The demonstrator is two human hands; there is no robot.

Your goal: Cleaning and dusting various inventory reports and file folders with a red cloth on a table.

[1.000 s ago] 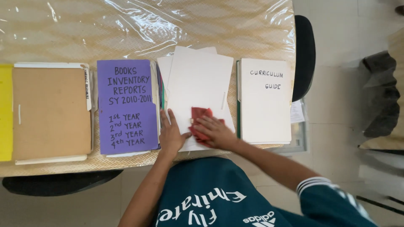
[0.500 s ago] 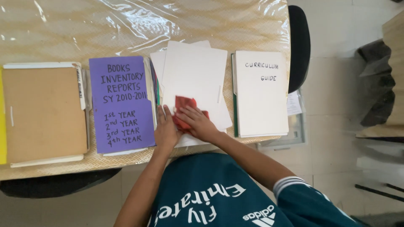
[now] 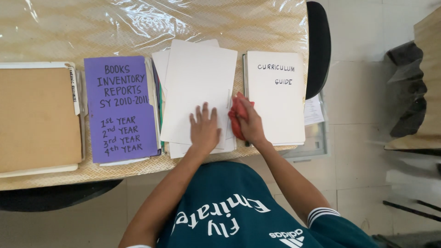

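The left hand [image 3: 205,130] lies flat, fingers spread, pressing on a stack of smooth white paper sheets [image 3: 198,92] fanned unevenly near the front edge of the counter [image 3: 138,23]. The right hand [image 3: 250,125] is closed around a crumpled red cloth [image 3: 235,120], which sits at the right edge of the sheets, just beside a white folder [image 3: 275,103] with dark handwriting near its top. Most of the cloth is hidden under the fingers. Left of the sheets lies a rectangular purple folder [image 3: 120,108] covered in handwritten lines, and farther left a plain tan folder [image 3: 37,117], cut off by the frame. The counter wears glossy, wrinkled clear plastic over a woven beige pattern.
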